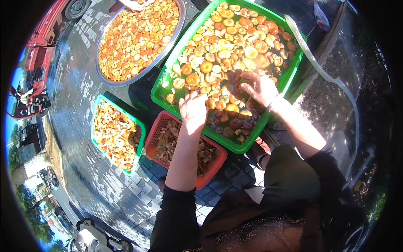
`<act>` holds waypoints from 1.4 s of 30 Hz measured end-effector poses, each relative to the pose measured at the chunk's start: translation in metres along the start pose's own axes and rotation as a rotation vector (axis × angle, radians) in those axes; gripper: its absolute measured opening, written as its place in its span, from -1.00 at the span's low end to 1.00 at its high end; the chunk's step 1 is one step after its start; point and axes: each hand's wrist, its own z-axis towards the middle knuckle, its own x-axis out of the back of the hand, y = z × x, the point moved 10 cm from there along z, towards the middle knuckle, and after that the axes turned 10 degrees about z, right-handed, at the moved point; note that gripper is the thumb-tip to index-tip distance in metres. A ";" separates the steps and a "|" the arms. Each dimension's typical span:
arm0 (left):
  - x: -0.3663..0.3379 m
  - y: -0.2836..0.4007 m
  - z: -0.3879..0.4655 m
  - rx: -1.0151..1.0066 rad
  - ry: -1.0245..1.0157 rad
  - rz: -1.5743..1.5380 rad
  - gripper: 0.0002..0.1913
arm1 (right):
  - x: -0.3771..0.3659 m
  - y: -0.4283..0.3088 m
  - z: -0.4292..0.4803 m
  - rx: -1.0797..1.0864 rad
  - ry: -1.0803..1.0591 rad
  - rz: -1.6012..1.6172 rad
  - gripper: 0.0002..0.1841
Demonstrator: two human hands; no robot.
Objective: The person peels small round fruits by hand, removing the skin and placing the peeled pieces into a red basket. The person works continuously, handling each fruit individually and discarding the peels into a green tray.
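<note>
In front of me a large green plastic tub [255, 138] holds water with many orange-brown mushrooms [206, 67] floating in it. My left hand [192, 108] is over the tub's near-left edge, knuckles up; its fingertips are hidden, so any hold cannot be told. Over the mushrooms towards the right side is my right hand [260, 88], thumb and forefinger apart, with no mushroom visible between them. Beneath my left forearm stands a red perforated plastic basket [155, 134] with duller mushroom pieces [168, 138], partly hidden by the arm.
Left of the red basket is a green-rimmed basket [141, 145] of mushrooms. A wide metal basin [118, 83] full of mushroom caps stands beyond, with another person's hand [134, 5] at its far rim. A pale hose [315, 61] hangs over the tub's right edge. A plastic bottle [321, 18] lies far right.
</note>
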 end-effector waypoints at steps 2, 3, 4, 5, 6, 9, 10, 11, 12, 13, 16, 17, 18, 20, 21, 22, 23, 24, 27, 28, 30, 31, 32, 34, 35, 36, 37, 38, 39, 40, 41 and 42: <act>-0.038 0.004 0.000 0.037 -0.142 0.081 -0.66 | -0.033 -0.009 -0.013 -0.069 -0.134 0.129 -0.66; -0.051 0.002 0.001 0.010 0.022 0.169 -0.62 | -0.053 -0.007 -0.017 -0.042 -0.170 0.247 -0.67; -0.055 0.007 0.005 0.008 -0.032 0.121 -0.74 | -0.068 0.000 -0.020 -0.090 -0.213 0.256 -0.67; -0.059 0.013 0.009 0.006 -0.088 0.072 -0.77 | -0.080 0.008 -0.023 -0.138 -0.256 0.264 -0.67; -0.049 0.016 0.009 0.008 0.014 0.022 -0.78 | -0.086 0.005 -0.025 -0.126 -0.274 0.286 -0.64; -0.056 0.016 0.012 0.023 -0.268 0.009 -0.78 | -0.095 0.015 -0.026 -0.124 -0.283 0.288 -0.62; -0.063 0.012 0.012 0.057 -0.255 -0.021 -0.76 | -0.099 0.020 -0.026 -0.132 -0.297 0.316 -0.61; -0.075 0.005 0.012 0.092 -0.241 -0.050 -0.72 | -0.104 0.025 -0.026 -0.139 -0.313 0.345 -0.59; -0.072 0.003 0.012 0.126 -0.228 -0.087 -0.68 | -0.105 0.025 -0.026 -0.150 -0.330 0.368 -0.58; -0.068 -0.001 0.010 0.167 -0.216 -0.131 -0.70 | -0.111 0.032 -0.030 -0.281 -0.367 0.513 -0.54; -0.041 -0.003 -0.002 0.213 -0.056 -0.361 -0.81 | -0.128 0.044 -0.040 -0.540 -0.422 0.929 -0.35; -0.025 0.003 -0.007 0.173 0.070 -0.398 -0.83 | -0.130 0.052 -0.044 -0.635 -0.393 0.991 -0.34; -0.008 0.008 -0.015 0.139 0.195 -0.432 -0.84 | -0.131 0.052 -0.047 -0.729 -0.369 1.054 -0.33; 0.015 0.026 -0.030 0.018 0.413 -0.465 -0.85 | -0.140 0.046 -0.051 -0.811 -0.448 1.246 -0.33; 0.016 0.039 -0.035 -0.042 0.403 -0.502 -0.83 | -0.143 0.029 -0.051 -0.783 -0.576 1.458 -0.39; 0.019 0.045 -0.041 -0.082 0.445 -0.535 -0.83 | -0.144 0.028 -0.049 -0.768 -0.537 1.483 -0.43; 0.022 0.049 -0.045 -0.122 0.488 -0.568 -0.84 | -0.144 0.028 -0.048 -0.752 -0.497 1.507 -0.47; 0.025 0.052 -0.051 -0.162 0.529 -0.603 -0.84 | -0.140 0.031 -0.048 -0.773 -0.438 1.477 -0.49; -0.045 0.006 -0.054 0.458 0.156 -1.471 -0.82 | -0.127 0.026 -0.039 -0.718 -0.422 1.535 -0.57; -0.043 0.001 -0.054 0.514 0.185 -1.580 -0.77 | -0.121 0.028 -0.039 -0.682 -0.393 1.486 -0.59; -0.051 0.004 -0.048 0.524 0.010 -1.646 -0.71 | -0.114 0.027 -0.036 -0.590 -0.373 1.378 -0.64; -0.046 0.011 -0.043 0.475 -0.069 -1.631 -0.70 | -0.112 0.026 -0.033 -0.536 -0.380 1.317 -0.67; -0.048 0.016 -0.037 0.414 -0.120 -1.583 -0.70 | -0.109 0.024 -0.031 -0.482 -0.387 1.256 -0.69; -0.053 0.019 -0.031 0.311 -0.207 -1.474 -0.71 | -0.110 0.013 -0.030 -0.420 -0.414 1.055 -0.73; -0.056 0.015 -0.030 0.327 -0.184 -1.458 -0.73 | -0.112 0.007 -0.029 -0.388 -0.426 0.955 -0.75; -0.058 0.016 -0.028 0.338 -0.168 -1.446 -0.75 | -0.109 0.002 -0.025 -0.283 -0.368 0.932 -0.78; -0.060 0.016 -0.027 0.348 -0.151 -1.433 -0.77 | -0.107 0.007 -0.023 -0.259 -0.333 0.778 -0.79; -0.062 0.017 -0.028 0.360 -0.142 -1.431 -0.79 | -0.104 0.011 -0.020 -0.234 -0.299 0.624 -0.81; -0.062 0.018 -0.028 0.375 -0.132 -1.428 -0.80 | -0.099 0.008 -0.017 -0.208 -0.268 0.471 -0.82; -0.062 0.018 -0.029 0.390 -0.121 -1.424 -0.82 | -0.091 0.003 -0.018 -0.222 -0.231 0.368 -0.87; -0.052 0.014 -0.031 0.355 -0.033 -1.278 -0.83 | -0.093 0.002 -0.020 -0.216 -0.232 0.389 -0.87; -0.040 0.014 -0.032 0.311 0.051 -1.134 -0.84 | -0.092 0.002 -0.020 -0.211 -0.225 0.407 -0.88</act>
